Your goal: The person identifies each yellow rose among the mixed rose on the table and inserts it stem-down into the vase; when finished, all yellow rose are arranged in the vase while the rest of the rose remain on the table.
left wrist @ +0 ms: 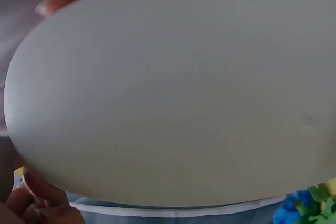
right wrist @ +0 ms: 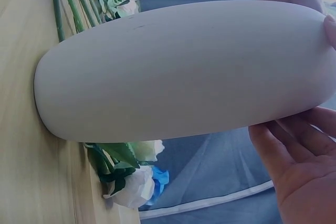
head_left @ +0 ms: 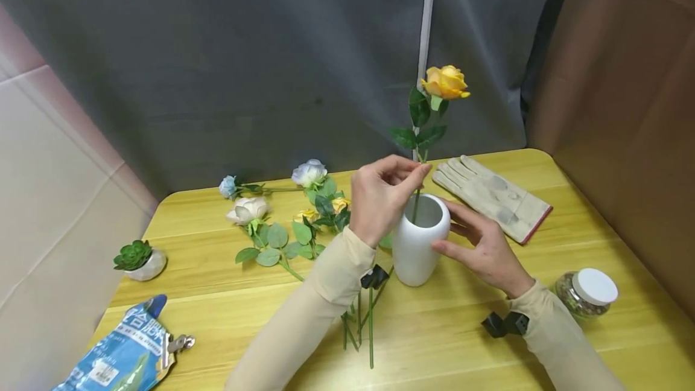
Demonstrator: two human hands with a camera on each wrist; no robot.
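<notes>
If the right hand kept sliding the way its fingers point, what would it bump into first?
Almost nothing to travel: the right hand points left at the white vase, and its fingertips already seem to touch the vase's side. So the vase comes first, though depth is hard to judge.

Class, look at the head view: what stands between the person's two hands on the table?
In the head view, the white vase stands between the left hand and right hand.

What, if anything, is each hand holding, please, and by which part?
The left hand pinches the yellow rose by its stem above the white vase; the right hand steadies the vase's side.
</notes>
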